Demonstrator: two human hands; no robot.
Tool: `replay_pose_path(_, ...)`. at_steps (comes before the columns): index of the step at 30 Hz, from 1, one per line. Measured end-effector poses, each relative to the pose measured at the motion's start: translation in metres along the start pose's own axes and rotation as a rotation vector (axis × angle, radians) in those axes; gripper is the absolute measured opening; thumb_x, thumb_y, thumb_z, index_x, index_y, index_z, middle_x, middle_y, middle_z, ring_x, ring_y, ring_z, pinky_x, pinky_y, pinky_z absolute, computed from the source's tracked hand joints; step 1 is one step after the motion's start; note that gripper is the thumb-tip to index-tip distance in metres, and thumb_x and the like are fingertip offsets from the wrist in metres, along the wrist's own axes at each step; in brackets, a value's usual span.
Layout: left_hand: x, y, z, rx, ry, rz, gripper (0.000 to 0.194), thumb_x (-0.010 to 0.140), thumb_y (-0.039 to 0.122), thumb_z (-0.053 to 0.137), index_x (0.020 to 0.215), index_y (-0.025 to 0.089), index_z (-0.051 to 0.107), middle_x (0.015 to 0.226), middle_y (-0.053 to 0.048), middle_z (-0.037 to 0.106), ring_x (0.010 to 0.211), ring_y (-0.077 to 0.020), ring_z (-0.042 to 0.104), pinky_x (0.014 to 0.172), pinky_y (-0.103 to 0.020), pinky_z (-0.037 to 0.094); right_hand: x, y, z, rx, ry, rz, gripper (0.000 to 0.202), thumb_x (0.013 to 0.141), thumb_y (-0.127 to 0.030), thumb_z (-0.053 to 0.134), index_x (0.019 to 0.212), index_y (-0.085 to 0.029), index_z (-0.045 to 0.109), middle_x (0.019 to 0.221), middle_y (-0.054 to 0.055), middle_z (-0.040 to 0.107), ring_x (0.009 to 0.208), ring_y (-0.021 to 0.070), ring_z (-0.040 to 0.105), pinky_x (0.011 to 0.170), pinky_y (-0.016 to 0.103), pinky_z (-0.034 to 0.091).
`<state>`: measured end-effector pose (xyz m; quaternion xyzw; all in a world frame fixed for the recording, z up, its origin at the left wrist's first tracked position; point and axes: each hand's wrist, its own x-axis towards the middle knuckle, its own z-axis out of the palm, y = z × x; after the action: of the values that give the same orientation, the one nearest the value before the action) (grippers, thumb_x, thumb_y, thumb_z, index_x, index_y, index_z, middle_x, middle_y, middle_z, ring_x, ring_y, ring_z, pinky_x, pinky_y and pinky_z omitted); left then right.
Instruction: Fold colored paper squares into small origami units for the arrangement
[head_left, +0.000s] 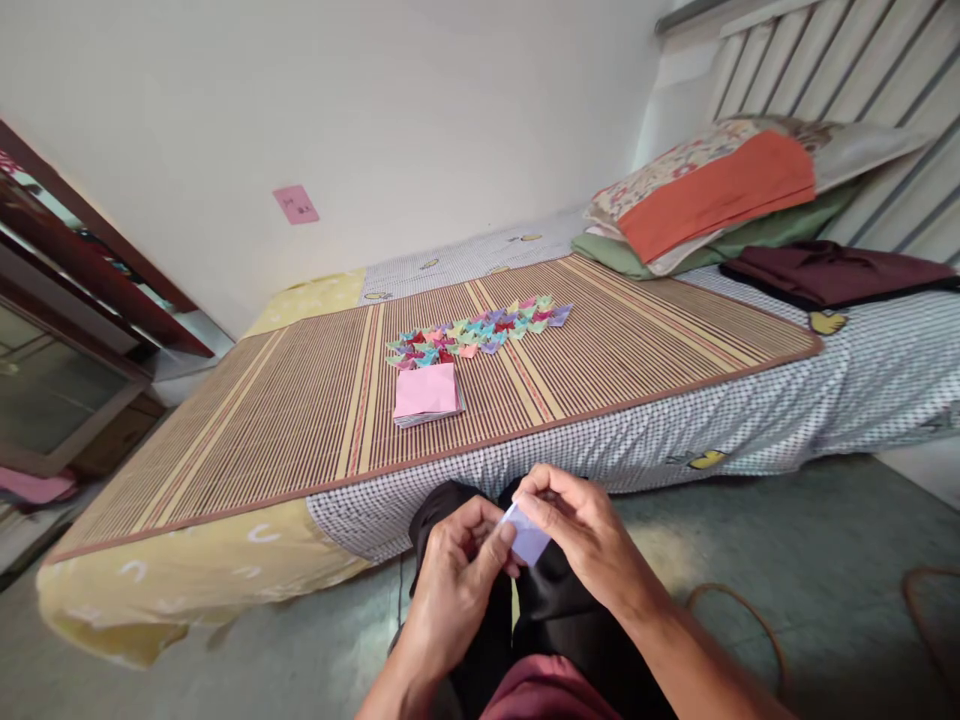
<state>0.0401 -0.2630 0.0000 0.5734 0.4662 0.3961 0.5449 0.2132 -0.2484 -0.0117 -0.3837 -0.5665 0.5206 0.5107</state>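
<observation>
A small folded piece of lilac paper (531, 540) is held up over my lap between both hands. My left hand (457, 570) pinches its left edge between thumb and fingers. With thumb and fingertips, my right hand (574, 515) grips the upper edge, where a paler strip shows. Some fingers of each hand are hidden behind the paper. Beyond my hands, on the bed, lies a stack of square paper (426, 392) with a pink sheet on top. Several small folded paper pieces (480, 330) in many colours stand in rows just behind the stack.
A striped bamboo mat (292, 400) covers much of the bed, over a checked sheet (862, 370). Pillows (712, 190) and a dark maroon folded cloth (825, 272) lie at the right. A pink note (295, 204) is on the wall. A brown cord (739, 598) lies on the floor.
</observation>
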Motion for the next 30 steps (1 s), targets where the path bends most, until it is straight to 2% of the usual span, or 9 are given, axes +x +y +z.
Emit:
replay_pose_path(6, 0.005, -0.003, 0.001, -0.144, 0.064, 0.004, 0.035, 0.085, 0.043, 0.083, 0.070, 0.016, 0.068, 0.066, 0.002, 0.054, 0.066, -0.0129, 0.046, 0.064, -0.024, 0.038, 0.001, -0.006, 0.000, -0.071, -0.063, -0.040, 0.025, 0.101, -0.039, 0.064, 0.085, -0.019, 0.066, 0.074, -0.001, 0.062, 0.067, 0.0142, 0.056, 0.062, 0.024, 0.045)
replay_pose_path(10, 0.005, -0.007, 0.001, -0.316, 0.149, -0.003, 0.031, 0.085, 0.040, 0.084, 0.073, 0.016, 0.069, 0.069, 0.002, 0.060, 0.068, -0.0123, 0.050, 0.069, -0.023, 0.042, 0.000, -0.001, 0.004, -0.086, -0.072, 0.028, 0.029, 0.098, -0.043, 0.068, 0.084, -0.019, 0.062, 0.072, -0.003, 0.057, 0.065, 0.0129, 0.050, 0.058, 0.024, 0.040)
replay_pose_path(13, 0.006, -0.008, 0.001, -0.356, 0.190, -0.010, 0.032, 0.083, 0.040, 0.085, 0.071, 0.016, 0.067, 0.067, 0.002, 0.060, 0.067, -0.0119, 0.050, 0.068, -0.023, 0.042, -0.001, 0.002, 0.006, -0.105, -0.068, 0.012, 0.033, 0.101, -0.043, 0.063, 0.078, -0.020, 0.057, 0.068, -0.004, 0.049, 0.062, 0.0121, 0.042, 0.055, 0.025, 0.033)
replay_pose_path(17, 0.008, -0.003, -0.001, -0.330, 0.165, -0.036, 0.041, 0.078, 0.048, 0.088, 0.069, 0.017, 0.062, 0.063, 0.003, 0.056, 0.061, -0.0109, 0.045, 0.062, -0.022, 0.040, 0.000, -0.001, 0.008, -0.151, -0.081, -0.038, 0.032, 0.103, -0.039, 0.059, 0.077, -0.020, 0.056, 0.068, -0.004, 0.049, 0.062, 0.0129, 0.042, 0.056, 0.026, 0.033)
replay_pose_path(21, 0.007, 0.002, -0.006, -0.196, 0.130, -0.026, 0.047, 0.079, 0.056, 0.085, 0.069, 0.017, 0.061, 0.061, 0.004, 0.051, 0.058, -0.0108, 0.041, 0.058, -0.023, 0.037, 0.000, -0.006, 0.007, -0.171, -0.107, -0.029, 0.039, 0.102, -0.043, 0.062, 0.072, -0.021, 0.052, 0.066, -0.004, 0.047, 0.062, 0.0130, 0.043, 0.056, 0.025, 0.033)
replay_pose_path(25, 0.003, 0.001, -0.006, -0.087, 0.164, 0.019, 0.046, 0.085, 0.056, 0.080, 0.069, 0.018, 0.060, 0.062, 0.004, 0.048, 0.060, -0.0119, 0.041, 0.058, -0.023, 0.036, -0.002, -0.007, 0.003, -0.171, -0.117, -0.002, 0.040, 0.103, -0.045, 0.060, 0.072, -0.020, 0.054, 0.064, -0.005, 0.044, 0.060, 0.0122, 0.039, 0.053, 0.025, 0.029)
replay_pose_path(30, 0.003, -0.002, -0.001, -0.093, 0.160, 0.032, 0.044, 0.088, 0.055, 0.076, 0.068, 0.018, 0.062, 0.062, 0.003, 0.049, 0.062, -0.0126, 0.042, 0.060, -0.024, 0.038, -0.004, -0.005, -0.004, -0.195, -0.083, -0.026, 0.038, 0.103, -0.041, 0.059, 0.071, -0.020, 0.056, 0.062, -0.005, 0.043, 0.057, 0.0118, 0.036, 0.050, 0.025, 0.027)
